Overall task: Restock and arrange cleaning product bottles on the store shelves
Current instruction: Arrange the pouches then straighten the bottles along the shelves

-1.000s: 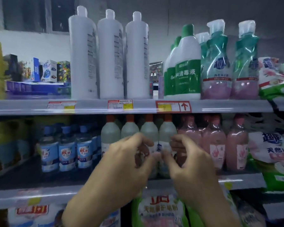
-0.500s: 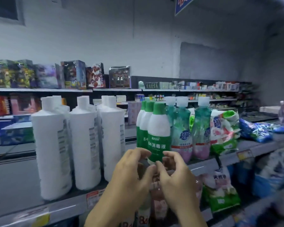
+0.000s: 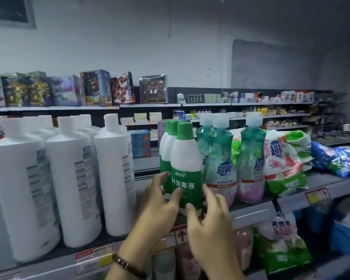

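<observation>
From the head camera, the green bottle (image 3: 187, 168) is standing upright at the shelf (image 3: 257, 211) front, dead ahead of both your hands, between the white bottles (image 3: 115, 174) and the teal ones (image 3: 220, 168). Your left hand (image 3: 160, 201) is nearer, fingers spread and touching its lower left side; your right hand (image 3: 212, 217) is reaching in, fingers loose, gripping nothing. Compared with half a second ago, your hands are parting and you are standing closer.
</observation>
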